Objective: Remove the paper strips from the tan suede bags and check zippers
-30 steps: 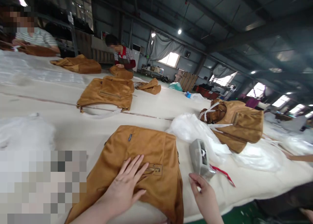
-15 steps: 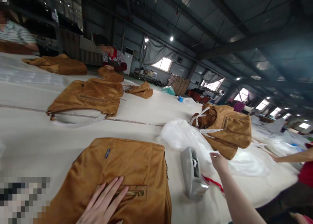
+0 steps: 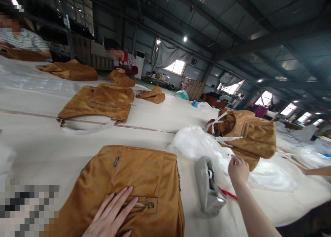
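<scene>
A brown suede-like bag (image 3: 144, 168) with a small dark label and a zipped pocket lies flat in front of me. My left hand (image 3: 111, 213) rests on it with fingers spread, just over the pocket zip. To the right, my right hand (image 3: 238, 169) is closed in a pinch above the table, beside a grey tape dispenser (image 3: 205, 185). A white edge shows at its fingertips; whether it is paper or plastic I cannot tell. Behind that hand sits crumpled white plastic (image 3: 191, 142), with another brown bag (image 3: 258, 135) with white-wrapped straps on it.
More brown bags (image 3: 103, 100) lie farther back on the white table (image 3: 144, 135). Two people (image 3: 124, 61) handle bags along the far side. Something red (image 3: 229, 194) lies by the dispenser. Another person's arm (image 3: 315, 170) reaches in from the right edge.
The view has shifted slightly, so most things sit a little farther right. My left hand stays flat on the bag; my right hand remains pinched, its wrist turned a little.
</scene>
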{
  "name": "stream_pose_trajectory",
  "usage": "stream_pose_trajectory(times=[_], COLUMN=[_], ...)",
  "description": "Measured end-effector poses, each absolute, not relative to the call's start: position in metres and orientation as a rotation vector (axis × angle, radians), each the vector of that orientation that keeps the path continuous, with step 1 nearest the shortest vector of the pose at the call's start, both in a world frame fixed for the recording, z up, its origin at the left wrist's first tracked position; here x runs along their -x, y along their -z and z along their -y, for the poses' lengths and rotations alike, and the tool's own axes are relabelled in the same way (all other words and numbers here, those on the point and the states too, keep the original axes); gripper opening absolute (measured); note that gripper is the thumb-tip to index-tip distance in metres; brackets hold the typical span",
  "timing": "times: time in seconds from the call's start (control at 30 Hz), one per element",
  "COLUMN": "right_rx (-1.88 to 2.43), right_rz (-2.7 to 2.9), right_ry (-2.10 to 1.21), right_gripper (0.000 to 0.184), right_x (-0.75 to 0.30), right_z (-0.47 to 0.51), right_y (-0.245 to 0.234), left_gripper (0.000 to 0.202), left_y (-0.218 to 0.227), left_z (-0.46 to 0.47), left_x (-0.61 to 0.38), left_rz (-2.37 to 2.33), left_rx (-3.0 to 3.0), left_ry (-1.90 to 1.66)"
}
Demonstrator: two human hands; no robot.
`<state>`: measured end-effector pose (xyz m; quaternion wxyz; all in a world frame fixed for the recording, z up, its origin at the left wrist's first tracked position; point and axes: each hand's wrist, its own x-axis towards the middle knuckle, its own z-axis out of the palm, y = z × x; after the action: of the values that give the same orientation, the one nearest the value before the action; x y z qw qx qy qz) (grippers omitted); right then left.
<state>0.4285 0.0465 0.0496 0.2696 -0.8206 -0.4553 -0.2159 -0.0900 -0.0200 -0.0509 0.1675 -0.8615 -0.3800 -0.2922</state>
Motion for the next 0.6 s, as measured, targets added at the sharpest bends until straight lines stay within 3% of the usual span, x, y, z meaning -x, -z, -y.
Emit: stream_pose_trajectory(times=[0.13,0.23,0.33,0.4,0.5,0.6], right_rx=[1.901,1.431,1.027,0.800,0.623,0.548], right_rz=[1.426,1.845,2.226,2.397,2.487,2.531], right_ry=[0.699,0.696,0.577,0.475,0.323,0.164], right_gripper=[0.035,0.040,0.052,0.050,0.044,0.041], right_x=[-0.351,-0.273,-0.202,-0.163,-0.114,-0.077], right_z=[-0.010,0.031,0.071,0.090,0.104,0.113], right_y=[-0.071,-0.066,-0.049,-0.035,-0.019,-0.009], left_gripper=[0.062,0.051,0.037,0.038,0.036,0.039], left_y=[0.051,0.035,0.006,-0.010,-0.016,-0.003], left_z=[0.024,0.037,0.055,0.063,0.068,0.075], left_x=[0.091,0.094,0.094,0.092,0.090,0.094], left_rz=[1.143,1.303,1.633,1.925,2.212,2.442], left_rx=[2.538,2.715,2.878,2.857,2.793,2.360], left_ry=[0.861,1.060,1.571,2.026,2.364,2.621])
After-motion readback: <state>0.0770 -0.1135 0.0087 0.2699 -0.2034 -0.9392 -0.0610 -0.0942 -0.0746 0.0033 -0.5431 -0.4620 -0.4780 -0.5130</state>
